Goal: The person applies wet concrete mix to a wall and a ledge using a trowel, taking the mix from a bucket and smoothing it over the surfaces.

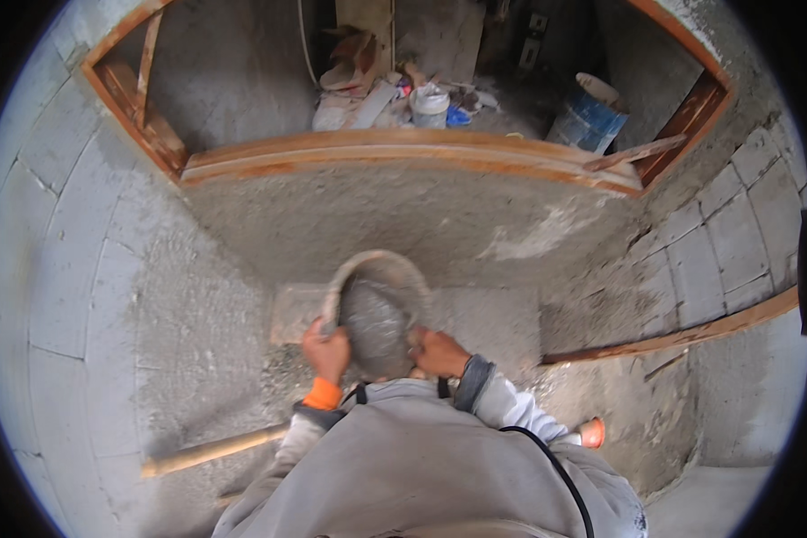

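A round, dusty mortar pan (385, 258) is in front of my body, its rim pale with dried material. Wet grey mortar (374, 325) fills its lower part and looks smooth and shiny. My left hand (325, 351), below an orange cuff, is closed round the pan's left rim. On the opposite side, my right hand (441, 352) grips the right rim with bent fingers. Behind the pan lies a flat grey board or slab (498, 325), partly covered by the pan. What is under the pan is hidden.
Ahead, a brown wooden frame (403, 150) surrounds an opening; beyond it are a white bucket (429, 108), a blue drum (590, 115) and rubble. A wooden pole (215, 450) lies at lower left. Block walls (63, 305) flank me. A small orange object (592, 432) is at right.
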`<action>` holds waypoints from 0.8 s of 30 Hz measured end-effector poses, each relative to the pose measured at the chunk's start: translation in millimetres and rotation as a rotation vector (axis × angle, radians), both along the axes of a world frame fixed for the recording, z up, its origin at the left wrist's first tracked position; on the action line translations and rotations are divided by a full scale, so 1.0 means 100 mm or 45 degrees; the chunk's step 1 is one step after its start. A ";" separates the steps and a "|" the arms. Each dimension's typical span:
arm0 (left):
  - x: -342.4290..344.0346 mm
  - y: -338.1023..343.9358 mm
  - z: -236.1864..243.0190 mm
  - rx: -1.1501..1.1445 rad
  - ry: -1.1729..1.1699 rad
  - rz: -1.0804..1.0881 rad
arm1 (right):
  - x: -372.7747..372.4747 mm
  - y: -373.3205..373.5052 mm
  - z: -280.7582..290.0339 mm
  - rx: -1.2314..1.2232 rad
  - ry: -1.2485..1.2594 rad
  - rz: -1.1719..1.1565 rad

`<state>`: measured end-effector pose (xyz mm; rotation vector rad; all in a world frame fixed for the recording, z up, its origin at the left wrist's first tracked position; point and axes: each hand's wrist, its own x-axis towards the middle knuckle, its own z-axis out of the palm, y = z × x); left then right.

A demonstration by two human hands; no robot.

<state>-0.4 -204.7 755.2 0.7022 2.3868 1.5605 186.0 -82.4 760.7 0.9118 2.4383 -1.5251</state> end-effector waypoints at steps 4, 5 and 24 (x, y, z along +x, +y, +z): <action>0.25 0.15 0.22 0.135 0.151 -0.268 | 0.23 -0.09 -0.23 -0.669 0.025 -0.347; 0.27 0.17 0.30 0.096 0.174 -0.315 | 0.34 -0.19 -0.31 -0.986 0.095 -0.454; -0.02 0.73 0.58 0.439 -0.580 -0.215 | 0.41 -0.43 0.14 -2.070 1.115 -0.565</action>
